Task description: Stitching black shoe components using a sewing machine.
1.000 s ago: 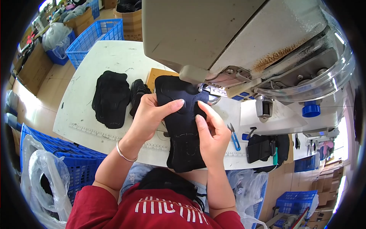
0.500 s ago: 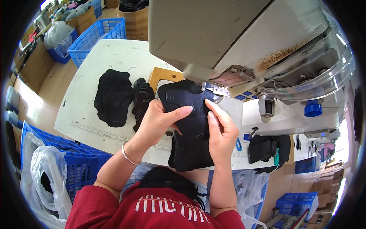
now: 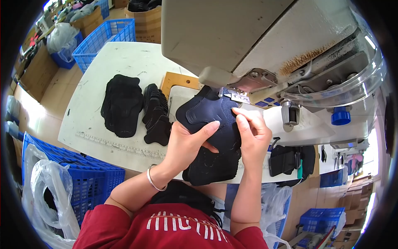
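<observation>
A dark navy fabric piece (image 3: 207,114) lies under the head of a large sewing machine (image 3: 257,45), its lower black part (image 3: 211,168) hanging over the table's near edge. My left hand (image 3: 188,141) lies flat on the piece with the fingers stretched toward the right. My right hand (image 3: 253,133) pinches the piece's right edge close to the needle area (image 3: 232,95). A metal bangle (image 3: 152,178) is on my left wrist.
Two stacks of black cut fabric pieces (image 3: 122,106) (image 3: 156,114) lie left of my hands on the white table (image 3: 120,62). Blue plastic crates (image 3: 103,35) (image 3: 78,178) stand at the back left and lower left. A clear plastic bag (image 3: 45,191) hangs at lower left.
Both hands have slid the fabric piece up and to the right, further under the sewing machine head. The view has shifted closer to the machine.
</observation>
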`<action>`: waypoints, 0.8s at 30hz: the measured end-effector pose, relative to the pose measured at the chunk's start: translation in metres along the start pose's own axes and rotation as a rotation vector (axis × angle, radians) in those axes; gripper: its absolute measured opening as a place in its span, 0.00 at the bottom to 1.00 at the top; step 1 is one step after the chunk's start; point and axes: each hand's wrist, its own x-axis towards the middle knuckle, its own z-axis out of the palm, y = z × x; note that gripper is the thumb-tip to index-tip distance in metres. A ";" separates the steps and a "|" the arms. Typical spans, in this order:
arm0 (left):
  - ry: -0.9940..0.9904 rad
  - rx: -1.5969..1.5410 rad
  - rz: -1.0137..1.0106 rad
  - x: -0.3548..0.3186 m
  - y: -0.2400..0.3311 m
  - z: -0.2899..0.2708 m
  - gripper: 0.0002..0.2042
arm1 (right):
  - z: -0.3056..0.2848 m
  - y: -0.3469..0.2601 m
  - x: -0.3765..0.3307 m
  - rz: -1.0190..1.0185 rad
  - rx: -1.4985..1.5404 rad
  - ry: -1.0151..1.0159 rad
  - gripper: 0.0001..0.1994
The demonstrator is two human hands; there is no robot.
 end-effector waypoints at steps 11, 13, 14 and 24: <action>0.029 0.005 0.045 0.000 -0.012 0.007 0.10 | 0.003 0.012 0.003 -0.020 0.411 0.229 0.09; 0.026 0.015 0.051 0.000 -0.012 0.008 0.09 | 0.003 0.005 0.003 -0.091 0.139 0.163 0.07; 0.045 -0.002 0.049 0.000 -0.012 0.009 0.09 | 0.004 0.003 0.003 -0.159 -0.132 0.096 0.08; 0.077 0.006 0.076 0.007 -0.014 0.011 0.08 | 0.002 0.012 0.003 -0.278 -0.331 0.032 0.11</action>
